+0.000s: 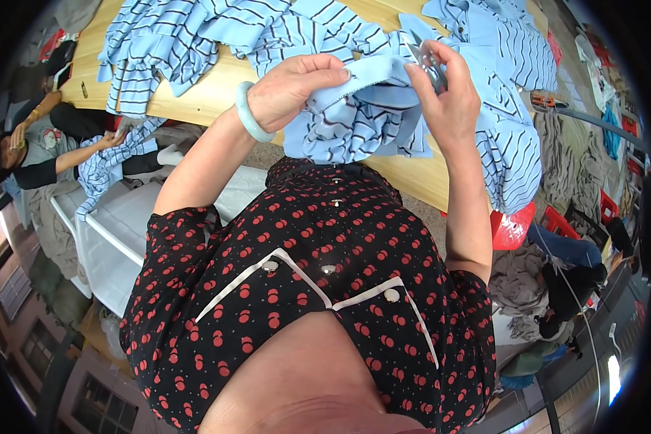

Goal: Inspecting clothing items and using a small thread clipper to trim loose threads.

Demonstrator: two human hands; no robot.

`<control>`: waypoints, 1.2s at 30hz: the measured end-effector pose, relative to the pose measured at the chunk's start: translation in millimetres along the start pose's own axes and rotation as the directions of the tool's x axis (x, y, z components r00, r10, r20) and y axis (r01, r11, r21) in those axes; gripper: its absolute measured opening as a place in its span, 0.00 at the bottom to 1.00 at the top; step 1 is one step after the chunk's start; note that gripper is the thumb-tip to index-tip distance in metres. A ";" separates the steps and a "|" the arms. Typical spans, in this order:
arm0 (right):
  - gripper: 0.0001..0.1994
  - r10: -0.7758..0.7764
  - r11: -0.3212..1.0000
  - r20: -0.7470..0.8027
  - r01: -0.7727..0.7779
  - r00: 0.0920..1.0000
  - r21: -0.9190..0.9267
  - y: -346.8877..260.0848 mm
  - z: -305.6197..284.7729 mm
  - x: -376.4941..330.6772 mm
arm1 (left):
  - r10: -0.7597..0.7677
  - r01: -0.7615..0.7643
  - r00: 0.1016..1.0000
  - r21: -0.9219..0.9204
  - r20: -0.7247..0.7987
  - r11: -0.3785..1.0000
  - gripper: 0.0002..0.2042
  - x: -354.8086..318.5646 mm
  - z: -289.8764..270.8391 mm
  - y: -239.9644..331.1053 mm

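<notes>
A light blue garment with dark stripes [343, 130] hangs bunched at the near edge of the table. My left hand [296, 87], with a pale bangle at its wrist, pinches one end of the garment's plain blue band [372, 70] between thumb and fingers. Closed around shiny metal thread snips [428, 66], my right hand [450, 94] is at the band's other end. Its fingers partly cover the snips, so I cannot tell whether the blades touch the cloth.
More striped garments [163, 47] lie across the wooden table [188, 105]. At left, a seated person [58, 148] handles a similar garment beside a white plastic bin [112, 224]. A red bag [512, 226] and heaped grey clothes [521, 278] are at right.
</notes>
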State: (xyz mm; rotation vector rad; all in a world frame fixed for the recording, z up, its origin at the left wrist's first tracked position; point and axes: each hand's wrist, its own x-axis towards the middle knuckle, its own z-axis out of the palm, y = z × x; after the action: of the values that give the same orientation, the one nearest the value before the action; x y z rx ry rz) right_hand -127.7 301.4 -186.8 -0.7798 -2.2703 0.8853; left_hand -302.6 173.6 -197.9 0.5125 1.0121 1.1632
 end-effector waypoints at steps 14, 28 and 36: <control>0.12 -0.003 0.999 0.145 -0.003 0.989 0.038 -24.7 10.3 -23.0 | 0.115 -0.116 0.973 0.006 -0.202 0.993 0.08 2.0 22.1 -6.7; 0.11 0.022 0.998 0.075 -0.026 0.997 0.050 -24.0 17.3 -30.5 | 0.118 -0.120 0.962 0.007 -0.245 0.993 0.08 3.3 20.3 -12.2; 0.17 0.003 0.997 0.108 -0.011 0.994 0.081 -26.4 7.6 -13.7 | 0.088 -0.059 0.978 0.152 -0.191 0.987 0.09 4.2 19.4 -7.1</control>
State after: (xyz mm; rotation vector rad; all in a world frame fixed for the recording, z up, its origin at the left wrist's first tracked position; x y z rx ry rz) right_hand -131.8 272.9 -176.2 -0.7200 -2.3098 1.0395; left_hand -282.1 177.9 -195.6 0.5621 1.2649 1.2296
